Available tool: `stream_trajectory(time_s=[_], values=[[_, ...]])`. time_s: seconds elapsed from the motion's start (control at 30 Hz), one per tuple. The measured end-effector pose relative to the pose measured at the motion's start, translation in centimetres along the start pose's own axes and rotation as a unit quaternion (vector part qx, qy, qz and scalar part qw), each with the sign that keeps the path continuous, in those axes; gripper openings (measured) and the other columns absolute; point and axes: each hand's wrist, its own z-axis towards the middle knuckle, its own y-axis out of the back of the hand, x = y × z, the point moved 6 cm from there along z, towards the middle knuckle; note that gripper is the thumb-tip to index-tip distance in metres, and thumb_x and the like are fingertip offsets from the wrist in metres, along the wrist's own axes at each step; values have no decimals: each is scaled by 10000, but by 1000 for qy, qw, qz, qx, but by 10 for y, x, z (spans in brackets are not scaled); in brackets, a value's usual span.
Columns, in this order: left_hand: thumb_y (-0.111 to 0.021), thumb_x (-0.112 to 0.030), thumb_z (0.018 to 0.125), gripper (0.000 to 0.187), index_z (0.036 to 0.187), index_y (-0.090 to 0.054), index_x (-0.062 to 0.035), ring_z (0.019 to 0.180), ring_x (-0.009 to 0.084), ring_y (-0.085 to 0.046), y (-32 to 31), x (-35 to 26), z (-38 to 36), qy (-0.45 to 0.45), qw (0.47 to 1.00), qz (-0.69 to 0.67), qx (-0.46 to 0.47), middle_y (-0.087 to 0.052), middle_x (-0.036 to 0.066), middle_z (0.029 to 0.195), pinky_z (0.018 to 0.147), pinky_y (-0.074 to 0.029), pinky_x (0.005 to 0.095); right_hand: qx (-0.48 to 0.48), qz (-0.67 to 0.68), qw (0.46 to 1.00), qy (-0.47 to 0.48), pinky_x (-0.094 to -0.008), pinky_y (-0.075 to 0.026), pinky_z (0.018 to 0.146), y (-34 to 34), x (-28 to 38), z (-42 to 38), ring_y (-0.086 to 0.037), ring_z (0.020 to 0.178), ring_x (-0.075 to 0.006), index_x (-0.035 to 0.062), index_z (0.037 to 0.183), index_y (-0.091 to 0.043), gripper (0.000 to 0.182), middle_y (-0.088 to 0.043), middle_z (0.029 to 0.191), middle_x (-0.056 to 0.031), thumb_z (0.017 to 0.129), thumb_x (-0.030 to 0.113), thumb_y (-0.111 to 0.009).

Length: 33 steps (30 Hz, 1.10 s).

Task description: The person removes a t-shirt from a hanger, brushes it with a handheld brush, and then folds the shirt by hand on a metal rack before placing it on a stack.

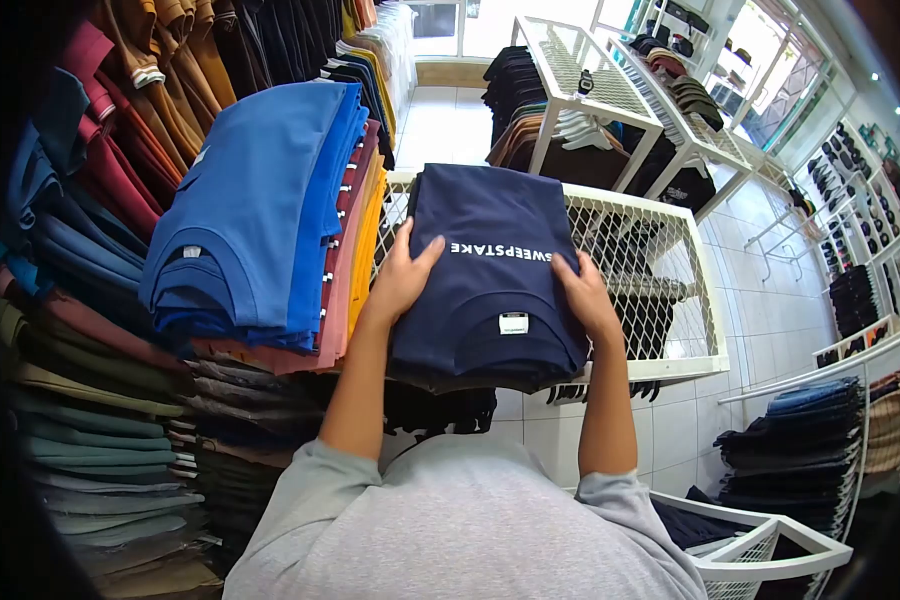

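A folded navy shirt (490,215) with white lettering and a white neck label lies on top of a dark stack on the white mesh rack (660,225). My left hand (410,272) rests along its left edge, thumb on the fabric and fingers partly hidden at the side. On the opposite edge, my right hand (583,292) touches the shirt with its thumb near the lettering. Both hands hold the shirt's sides. A tall stack of folded blue shirts (260,170) stands left of my left hand, with maroon, pink and yellow ones beneath.
Hanging clothes (175,60) fill the upper left, above folded piles (110,470) at the lower left. White racks (595,85) with hanging garments stand ahead. At right are a shelf (860,220), folded jeans (795,450) and a low white rack (770,560).
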Motion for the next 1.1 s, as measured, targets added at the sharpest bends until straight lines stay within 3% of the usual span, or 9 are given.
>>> stream_trajectory(time_s=[0.13, 0.23, 0.27, 0.37, 0.43, 0.5, 0.7, 0.93, 1.1], values=[[-648, -234, 1018, 724, 1592, -293, 27, 1107, 193, -657, 38, -49, -88, 75, 979, -170, 86, -663, 227, 1278, 986, -490, 310, 16, -28, 999, -1, -336, -405, 1111, 16, 25, -74, -551, 1295, -269, -56, 1481, -441, 657, -574, 1406, -216, 1020, 365, -645], [-620, -195, 1035, 690, 1601, -281, 9, 951, 127, -656, 49, -49, -107, 120, 983, -95, 102, -717, 156, 1097, 917, -487, 269, 3, 45, 999, 11, -364, -420, 1114, 17, 26, -86, -588, 1289, -294, -31, 1496, -437, 584, -598, 1394, -241, 1027, 258, -632], [-625, -206, 1034, 655, 1583, -326, -10, 737, 70, -610, 48, -49, -103, 23, 991, -110, 70, -714, 67, 899, 730, -513, 231, -12, -21, 998, 49, -362, -425, 1112, 20, 33, -87, -574, 1301, -287, -31, 1499, -433, 579, -582, 1402, -252, 1031, 245, -629], [-628, -213, 1031, 587, 1543, -404, -36, 617, 24, -530, 58, -83, -96, 60, 968, -240, 53, -690, 27, 852, 533, -470, 196, 10, 171, 983, 69, -331, -499, 1029, 20, 52, -84, -618, 1197, -226, -21, 1510, -415, 552, -620, 1316, -234, 1035, 172, -619], [-619, -130, 1036, 524, 1518, -439, -33, 831, 61, -636, 64, -86, -88, 75, 956, -283, 24, -715, 69, 927, 794, -485, 202, 19, 252, 968, 11, -280, -549, 922, 23, 69, -86, -662, 1076, -174, -19, 1508, -411, 528, -653, 1241, -213, 1042, 136, -606], [-607, -123, 1041, 437, 1456, -512, -24, 873, 79, -670, 63, -73, -85, 87, 952, -291, 20, -725, 72, 939, 834, -508, 203, 1, 267, 964, 16, -255, -565, 857, 24, 61, -82, -685, 996, -150, -20, 1501, -418, 510, -676, 1195, -199, 1050, 134, -600], [-625, -190, 1036, 280, 1263, -686, -39, 564, -11, -477, 61, -67, -90, 97, 962, -255, 17, -537, -79, 689, 448, -449, 184, 15, 245, 969, 10, -222, -557, 743, 23, 51, -80, -684, 867, -106, -5, 1497, -430, 508, -711, 1073, -150, 1048, 148, -613], [-629, -190, 1033, 257, 1227, -705, -41, 565, 13, -475, 61, -59, -103, 92, 976, -197, 20, -495, -69, 651, 485, -470, 229, 24, 135, 991, -4, -242, -530, 724, 24, 37, -92, -659, 844, -105, 2, 1422, -542, 474, -711, 1041, -140, 1008, 185, -682], [-657, -150, 982, 292, 1253, -688, -45, 887, 303, -650, 63, -88, -129, -143, 957, 246, -59, -623, 146, 950, 827, -515, 415, -43, -206, 976, 58, -360, -549, 794, 35, 43, -105, -663, 830, -245, 30, 1332, -634, 456, -685, 1032, -162, 932, 223, -737]])
